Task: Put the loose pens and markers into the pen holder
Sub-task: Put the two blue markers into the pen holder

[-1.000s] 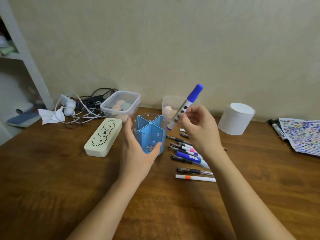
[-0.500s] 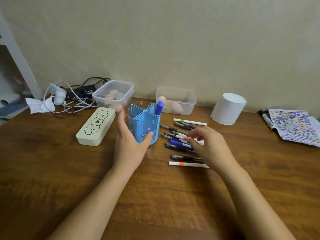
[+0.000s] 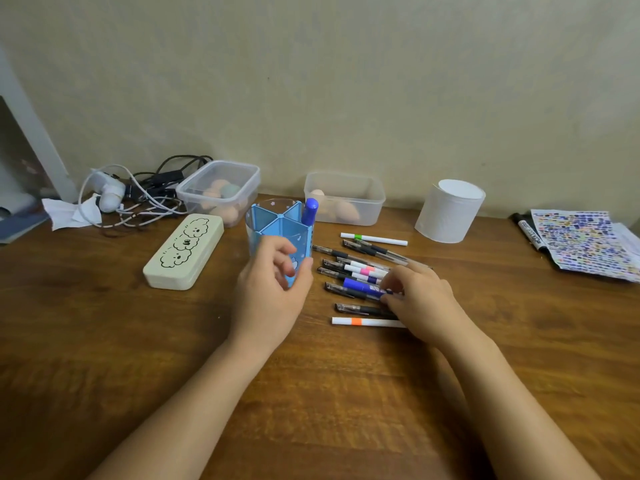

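Head view: blue-capped marker [image 3: 309, 211] now upright in the blue divided plastic pen holder [image 3: 279, 233], steadied by curled left hand [image 3: 273, 292]. Right hand [image 3: 420, 299], emptied, pinching at blue-barrelled marker [image 3: 362, 286] among loose pens on wooden table [image 3: 104, 341]; many remaining.

Both forearms are bare from the bottom edge of the view up to the wrists, with no sleeve showing on either one. The left hand [image 3: 273, 292] enters from about 7 o'clock and the right hand [image 3: 420, 299] from about 5 o'clock (each on a long, slim forearm). Fingers are slender, and the nails that show look short and unpainted.
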